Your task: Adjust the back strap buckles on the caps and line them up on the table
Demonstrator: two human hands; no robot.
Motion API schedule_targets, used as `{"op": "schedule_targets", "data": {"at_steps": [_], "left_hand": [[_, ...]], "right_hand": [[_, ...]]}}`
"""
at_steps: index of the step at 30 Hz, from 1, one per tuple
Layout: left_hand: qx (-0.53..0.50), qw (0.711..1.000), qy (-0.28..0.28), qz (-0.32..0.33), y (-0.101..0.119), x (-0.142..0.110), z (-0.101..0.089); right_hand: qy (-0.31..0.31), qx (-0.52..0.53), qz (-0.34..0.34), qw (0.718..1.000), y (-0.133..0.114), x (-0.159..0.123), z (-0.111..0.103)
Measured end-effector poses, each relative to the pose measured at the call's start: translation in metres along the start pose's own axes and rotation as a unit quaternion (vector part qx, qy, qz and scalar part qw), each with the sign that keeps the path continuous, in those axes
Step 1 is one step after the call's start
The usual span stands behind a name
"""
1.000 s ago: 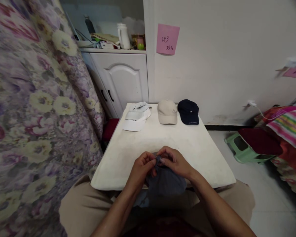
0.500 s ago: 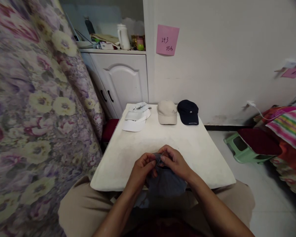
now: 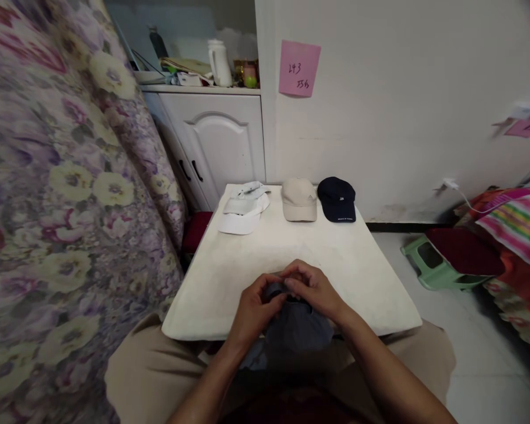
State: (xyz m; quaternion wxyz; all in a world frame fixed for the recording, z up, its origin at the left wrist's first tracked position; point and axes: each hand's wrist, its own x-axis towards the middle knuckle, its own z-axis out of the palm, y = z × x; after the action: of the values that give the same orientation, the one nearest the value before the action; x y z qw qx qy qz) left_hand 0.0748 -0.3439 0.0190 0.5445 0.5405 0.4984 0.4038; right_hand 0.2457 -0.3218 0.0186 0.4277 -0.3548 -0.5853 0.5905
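Observation:
A dark grey-blue cap (image 3: pixel 298 330) hangs at the near edge of the table, with its back opening and strap uppermost. My left hand (image 3: pixel 258 303) pinches the strap area from the left. From the right, my right hand (image 3: pixel 314 290) grips the same part, thumb and fingers closed on it. The fingers of both hands nearly meet there, and they hide part of the strap. Farther back on the table lie a stack of white caps (image 3: pixel 242 207), a beige cap (image 3: pixel 299 200) and a navy cap (image 3: pixel 337 199), all apart from my hands.
The cream-covered table (image 3: pixel 229 265) stands against the wall and a white cabinet (image 3: pixel 216 141). At the left hangs a floral curtain (image 3: pixel 79 206). A green stool (image 3: pixel 428 265) with a dark red top stands at the right beside a striped cloth (image 3: pixel 521 224).
My left fingers have shifted on the strap area, and the cap's back opening shows more plainly. Both hands keep hold of the cap. The caps farther back have stayed put.

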Motion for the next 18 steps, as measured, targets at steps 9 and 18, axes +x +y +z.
{"op": "schedule_targets", "data": {"at_steps": [9,18], "left_hand": [[-0.013,1.000,-0.006,-0.005,0.0066,-0.0049,-0.0044],[-0.024,0.999,-0.021,0.006,0.0026,-0.0062,-0.0062]], "right_hand": [[0.001,0.028,0.018,0.999,0.0005,-0.0015,-0.0057],[-0.013,0.028,0.042,0.999,-0.0023,-0.0015,-0.0064]]}}
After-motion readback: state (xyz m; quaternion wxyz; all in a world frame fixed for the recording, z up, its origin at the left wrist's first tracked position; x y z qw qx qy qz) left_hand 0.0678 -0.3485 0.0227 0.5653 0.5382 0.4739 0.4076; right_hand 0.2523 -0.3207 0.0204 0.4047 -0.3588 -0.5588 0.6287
